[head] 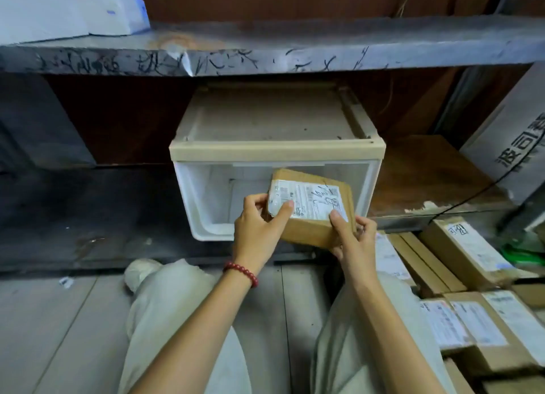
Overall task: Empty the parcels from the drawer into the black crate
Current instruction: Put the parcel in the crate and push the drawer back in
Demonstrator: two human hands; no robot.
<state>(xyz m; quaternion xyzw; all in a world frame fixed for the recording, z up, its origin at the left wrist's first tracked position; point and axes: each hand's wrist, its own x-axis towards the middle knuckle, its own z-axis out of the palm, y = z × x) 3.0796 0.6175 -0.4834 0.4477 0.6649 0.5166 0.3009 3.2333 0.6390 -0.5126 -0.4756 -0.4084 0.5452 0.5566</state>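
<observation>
One brown parcel (312, 216), white shipping label on top with black handwriting across it, held tilted in the air just in front of the pulled-out drawer (193, 204). Both hands grasp it: left hand (259, 228) pinches the left end, thumb on the label, fingers curled round the edge; right hand (354, 240) grips the near right corner, thumb on top, fingers wrapped under. Red bead bracelet (241, 272) on the left wrist.

Drawer is white, translucent plastic, drawn out of a beige drawer unit (277, 150). Unit sits on a low dark ledge, under a scuffed metal shelf (265, 54) with black scribbles along its front edge. White wrapped bundle (59, 7) on top of that shelf, far left.

Right of the person: a pile of cardboard boxes (472, 252), most labelled, packed close together; cannot tell what holds them. Above the pile, a grey carton (513, 134) with large printed characters, black cable (472, 199) running below it.

Person crouches on a grey plank floor (59, 320), pale trousers (177, 305), knees either side of the forearms
</observation>
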